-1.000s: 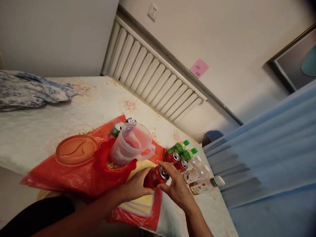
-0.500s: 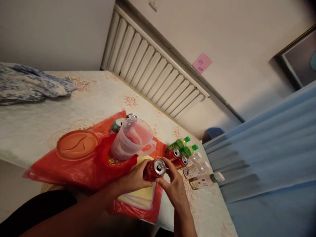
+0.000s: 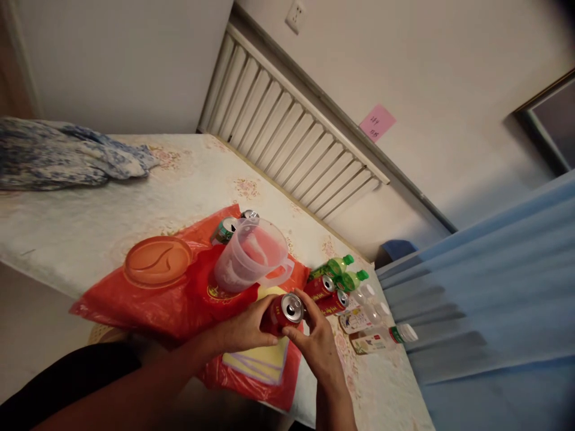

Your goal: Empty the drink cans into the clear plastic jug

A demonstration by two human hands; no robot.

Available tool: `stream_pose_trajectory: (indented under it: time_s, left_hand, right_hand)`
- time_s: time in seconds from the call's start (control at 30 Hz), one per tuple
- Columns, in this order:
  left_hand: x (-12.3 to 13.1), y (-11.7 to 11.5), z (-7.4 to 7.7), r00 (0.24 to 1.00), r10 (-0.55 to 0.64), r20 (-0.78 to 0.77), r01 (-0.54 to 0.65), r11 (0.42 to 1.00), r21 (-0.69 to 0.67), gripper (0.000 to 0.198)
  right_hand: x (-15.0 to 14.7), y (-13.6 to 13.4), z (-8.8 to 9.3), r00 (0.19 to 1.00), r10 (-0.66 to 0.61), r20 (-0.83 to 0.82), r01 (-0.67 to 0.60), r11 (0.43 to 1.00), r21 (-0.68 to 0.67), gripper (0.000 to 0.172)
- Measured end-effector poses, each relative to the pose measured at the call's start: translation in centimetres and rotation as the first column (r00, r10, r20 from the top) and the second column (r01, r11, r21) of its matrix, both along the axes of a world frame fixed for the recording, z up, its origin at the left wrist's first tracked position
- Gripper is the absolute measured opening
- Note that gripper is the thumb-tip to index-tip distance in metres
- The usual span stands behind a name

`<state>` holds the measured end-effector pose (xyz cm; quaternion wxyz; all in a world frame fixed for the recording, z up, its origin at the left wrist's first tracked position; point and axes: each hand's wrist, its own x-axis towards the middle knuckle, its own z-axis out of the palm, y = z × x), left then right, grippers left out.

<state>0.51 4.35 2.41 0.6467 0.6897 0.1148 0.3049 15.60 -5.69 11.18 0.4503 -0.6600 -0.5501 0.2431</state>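
Between my two hands is a red drink can [image 3: 283, 313], its opened silver top facing up toward me. My left hand [image 3: 246, 326] wraps around the can's left side, and my right hand [image 3: 317, 335] grips its right side with the thumb at the front. Under the hands lie yellow cloths [image 3: 263, 363] with pale purple edges, on a red plastic bag [image 3: 108, 299]. Just behind the can stands a translucent plastic jug [image 3: 233, 263], its handle pointing right. A round orange lid [image 3: 157, 261] rests on the bag to the left.
Right of my hands stand two red cans [image 3: 338, 300], green bottles [image 3: 354, 279] and clear bottles [image 3: 372, 341] with labels. Behind the jug are a green can [image 3: 222, 232] and another can. A patterned cloth [image 3: 76, 155] lies far left on the table [image 3: 197, 173]; a radiator [image 3: 287, 129] lines the wall.
The whole view has shifted, so the table things appear slightly farther right and lower. Both hands keep hold of the red can in nearly the same pose.
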Motion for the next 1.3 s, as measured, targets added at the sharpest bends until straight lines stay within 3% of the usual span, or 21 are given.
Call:
stream_pose_trajectory:
  time_s: [0.07, 0.17, 0.23, 0.3, 0.4, 0.5, 0.7, 0.83, 1.0, 1.3]
  left_hand:
    - [-0.4, 0.0, 0.1, 1.000, -0.006, -0.026, 0.006, 1.000, 0.008, 0.076]
    - [-1.0, -0.1, 0.1, 0.997, -0.013, -0.074, 0.013, 1.000, 0.011, 0.077]
    - [-1.3, -0.1, 0.2, 0.993, -0.009, -0.115, 0.012, 1.000, 0.018, 0.078]
    - [-1.6, -0.2, 0.4, 0.990, -0.006, -0.142, 0.011, 0.999, 0.035, 0.076]
    - [-1.9, -0.2, 0.6, 0.985, -0.019, -0.171, 0.026, 0.999, 0.042, 0.068]
    - [-2.2, 0.0, 0.7, 0.979, -0.020, -0.204, 0.029, 0.999, 0.040, 0.071]
    - [-2.4, 0.1, 0.2, 0.980, -0.043, -0.196, 0.056, 0.997, 0.060, 0.069]
    - [-2.5, 0.3, 0.4, 0.983, -0.053, -0.174, 0.060, 0.998, 0.035, 0.069]
    - [-2.7, 0.6, 1.4, 0.984, -0.096, -0.153, 0.099, 0.995, 0.009, 0.073]
    - [-2.8, 1.5, 2.2, 0.992, -0.039, -0.118, 0.042, 0.999, 0.022, 0.076]
  right_hand:
    - [0.8, 0.6, -0.1, 0.994, 0.035, -0.103, -0.035, 0.999, 0.006, 0.071]
    - [2.2, 2.6, -0.6, 0.979, -0.009, -0.205, 0.028, 0.996, 0.089, 0.062]
    - [2.7, 4.4, -1.0, 0.977, -0.009, -0.212, 0.036, 0.991, 0.126, 0.059]
    - [2.8, 6.1, -1.3, 0.984, 0.051, -0.172, -0.033, 0.994, 0.104, 0.056]
    - [2.0, 8.3, -1.7, 0.976, 0.161, -0.144, -0.156, 0.987, 0.049, 0.052]
    - [0.7, 9.9, -1.9, 0.939, 0.240, -0.247, -0.225, 0.970, 0.088, 0.053]
    - [-1.8, 12.2, -1.1, 0.885, 0.205, -0.419, -0.157, 0.977, 0.146, 0.051]
    - [-2.4, 12.8, 1.0, 0.870, 0.149, -0.471, -0.064, 0.979, 0.192, 0.052]
    - [-1.3, 12.1, 5.2, 0.873, 0.106, -0.476, 0.047, 0.953, 0.298, 0.048]
    - [2.2, 8.6, 13.0, 0.948, -0.006, -0.318, 0.139, 0.907, 0.397, 0.051]
